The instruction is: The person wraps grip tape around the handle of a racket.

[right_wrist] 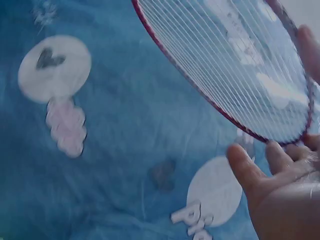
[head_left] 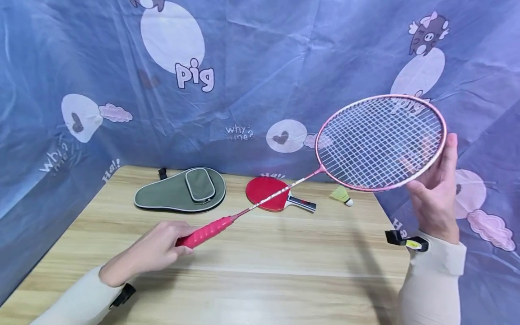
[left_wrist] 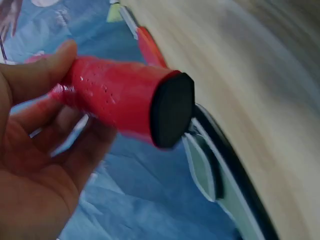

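Observation:
A badminton racket [head_left: 280, 193] is held up at a slant over the table, its strung head to the right. Its pink-red grip [head_left: 209, 231] is pinched near the butt by my left hand [head_left: 152, 250]. In the left wrist view the thumb and fingers hold the red handle [left_wrist: 115, 95], its black end cap [left_wrist: 172, 111] facing the camera. My right hand [head_left: 436, 198] touches the far rim of the racket head [head_left: 379, 144], with some fingers seen through the strings. Spread, fairly straight fingers [right_wrist: 247, 170] lie by the rim in the right wrist view.
Toward the table's back lie a green paddle case [head_left: 162, 195] with a zipped pocket, a red table tennis paddle [head_left: 266, 192] and a yellow shuttlecock [head_left: 340, 195]. A blue printed cloth [head_left: 252, 54] hangs behind and beside the wooden table [head_left: 264, 289].

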Available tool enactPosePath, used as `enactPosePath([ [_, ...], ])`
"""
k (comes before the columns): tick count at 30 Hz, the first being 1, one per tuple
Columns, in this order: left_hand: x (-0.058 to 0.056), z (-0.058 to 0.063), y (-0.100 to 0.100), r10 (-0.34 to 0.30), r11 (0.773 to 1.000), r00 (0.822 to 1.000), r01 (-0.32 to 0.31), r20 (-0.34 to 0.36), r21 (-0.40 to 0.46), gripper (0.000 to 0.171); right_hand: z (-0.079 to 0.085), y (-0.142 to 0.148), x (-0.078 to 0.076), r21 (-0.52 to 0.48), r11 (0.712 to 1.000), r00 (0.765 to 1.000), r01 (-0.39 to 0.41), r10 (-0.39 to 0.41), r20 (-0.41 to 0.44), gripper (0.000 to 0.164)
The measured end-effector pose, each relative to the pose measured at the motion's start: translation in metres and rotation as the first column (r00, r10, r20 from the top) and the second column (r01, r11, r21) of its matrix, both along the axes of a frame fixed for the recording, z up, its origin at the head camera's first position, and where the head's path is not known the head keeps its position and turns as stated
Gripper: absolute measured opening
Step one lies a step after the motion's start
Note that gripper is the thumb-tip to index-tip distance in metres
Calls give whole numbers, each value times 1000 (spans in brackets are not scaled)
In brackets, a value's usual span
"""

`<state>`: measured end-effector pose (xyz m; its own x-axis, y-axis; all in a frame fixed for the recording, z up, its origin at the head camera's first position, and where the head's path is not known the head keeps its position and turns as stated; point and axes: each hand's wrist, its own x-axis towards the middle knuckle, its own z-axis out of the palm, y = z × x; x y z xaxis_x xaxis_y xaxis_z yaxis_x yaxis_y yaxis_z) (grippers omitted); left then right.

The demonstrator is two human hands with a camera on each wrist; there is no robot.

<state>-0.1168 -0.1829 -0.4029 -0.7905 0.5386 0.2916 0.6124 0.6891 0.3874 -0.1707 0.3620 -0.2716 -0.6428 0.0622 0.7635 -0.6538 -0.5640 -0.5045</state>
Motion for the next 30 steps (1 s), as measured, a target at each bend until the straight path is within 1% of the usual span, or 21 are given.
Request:
enactPosePath([
  [2,2,-2,-8,-8,1000,1000,8,24,-13,29,-5,10,2,83,996,999,-13,10,37,113],
  [4,3,-4,-17,-5,999,1000,6,31,-33,29,-11,20,5,188,982,997,-24,9,78,114],
  [5,4,-5,-21,-1,999,1000,2,26,-46,30,-14,24,7,248,968,995,-23,-2,101,114],
  [6,4,-6,-25,9,998,1000,-7,23,-64,30,-17,28,8,316,949,992,-15,-24,121,115],
  [7,4,-7,-29,12,996,1000,-11,12,-83,31,-21,32,9,386,922,989,-11,-48,143,116],
  [8,4,-7,-32,15,995,1000,-15,3,-101,32,-24,36,9,453,891,984,-8,-72,160,117],
  [10,3,-8,-38,20,990,1000,-20,-6,-136,36,-33,44,8,578,816,976,-4,-122,178,120],
  [11,2,-8,-41,13,989,1000,-13,-4,-149,38,-38,48,7,627,779,973,-12,-135,187,121],
  [13,-1,-8,-45,-9,986,1000,11,8,-165,38,-50,56,5,698,715,968,-32,-153,201,123],
  [16,-5,-8,-48,-28,984,999,35,44,-177,35,-73,63,2,767,640,957,-47,-192,219,123],
  [17,-7,-8,-49,-33,983,998,43,56,-180,34,-82,63,1,777,628,953,-41,-209,220,124],
  [18,-8,-9,-49,-35,981,997,46,65,-187,33,-91,63,2,797,604,947,-27,-240,214,124],
  [20,-11,-12,-51,-32,979,996,48,81,-200,34,-109,61,5,842,539,932,20,-316,180,124],
  [21,-13,-14,-52,-31,977,995,49,90,-209,35,-117,59,7,865,499,922,53,-358,150,124],
  [23,-16,-18,-54,-21,975,993,46,120,-217,38,-133,55,13,901,412,902,134,-427,61,127],
  [24,-17,-20,-56,-9,975,990,40,142,-219,40,-139,53,16,917,360,889,170,-458,14,128],
  [25,-18,-21,-57,6,975,986,31,165,-219,42,-145,52,19,924,320,876,208,-481,-31,129],
  [26,-20,-23,-58,23,976,981,19,191,-216,43,-150,50,22,929,287,865,232,-498,-62,129],
  [27,-21,-24,-60,41,978,975,5,220,-207,45,-155,49,25,936,261,856,236,-511,-74,130],
  [28,-23,-26,-61,59,980,967,-9,248,-198,45,-159,47,28,940,243,850,237,-521,-79,130],
  [30,-25,-28,-62,88,982,952,-34,293,-184,46,-165,45,34,956,202,833,213,-549,-70,129],
])
